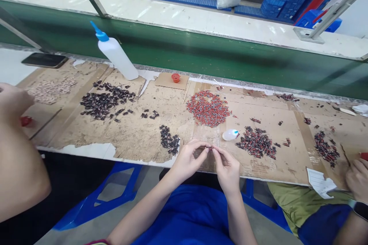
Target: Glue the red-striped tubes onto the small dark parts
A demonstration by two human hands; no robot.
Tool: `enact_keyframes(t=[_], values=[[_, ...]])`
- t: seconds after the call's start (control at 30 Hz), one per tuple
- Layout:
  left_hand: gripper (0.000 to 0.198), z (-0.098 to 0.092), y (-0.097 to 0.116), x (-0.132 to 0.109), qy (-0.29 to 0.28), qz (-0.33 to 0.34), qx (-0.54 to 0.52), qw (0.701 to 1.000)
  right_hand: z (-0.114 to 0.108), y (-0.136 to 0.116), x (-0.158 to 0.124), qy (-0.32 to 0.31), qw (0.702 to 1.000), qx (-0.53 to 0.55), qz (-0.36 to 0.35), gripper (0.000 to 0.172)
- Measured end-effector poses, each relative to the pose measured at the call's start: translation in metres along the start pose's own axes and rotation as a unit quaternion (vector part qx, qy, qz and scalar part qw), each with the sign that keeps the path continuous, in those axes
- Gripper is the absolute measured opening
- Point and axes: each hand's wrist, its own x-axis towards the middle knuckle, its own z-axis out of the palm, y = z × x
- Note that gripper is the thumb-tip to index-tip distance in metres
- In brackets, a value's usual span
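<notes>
Both hands are meeting right at the front edge of the cardboard-covered bench (138, 136), pinching 1 tiny dark red part (211, 148) between them. Left hand (189, 157) has it between thumb and fingertips, right hand (228, 165) is doing the same from the other side, so both grips are closed on it. It's mostly hidden by the fingers, so can't make out much detail.

Just past the hands there's a big heap of red-and-silver parts (208, 111). Off to the right of the right hand is a pile of red-and-black pieces (257, 143), with a small blue-tipped squeeze bottle (230, 134) lying beside it. Near the left hand there's a curved cluster of black parts (169, 140), and a bigger black pile (100, 103) further left, below a large white bottle with a blue nozzle (117, 57).

A little red cup (175, 78) sits on a cardboard square (162, 80) at the back. 2 co-workers' hands show at the far left (14, 99) and far right (359, 178).
</notes>
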Motion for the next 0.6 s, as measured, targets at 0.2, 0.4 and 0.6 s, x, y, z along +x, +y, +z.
enact_keyframes(t=[0.2,0.4,0.6], values=[[0.013,0.002,0.008,-0.002,0.006,0.0,0.017,1.0,0.0,0.002,-0.002,0.026,0.999,0.018,0.005,0.023],[0.014,0.008,0.011,-0.003,0.008,-0.002,0.002,1.0,-0.001,0.0,-0.003,0.053,0.998,-0.02,-0.036,0.022],[0.038,0.005,0.006,-0.003,-0.024,0.001,0.02,1.0,-0.019,0.0,0.003,0.083,0.99,-0.067,-0.095,0.016]])
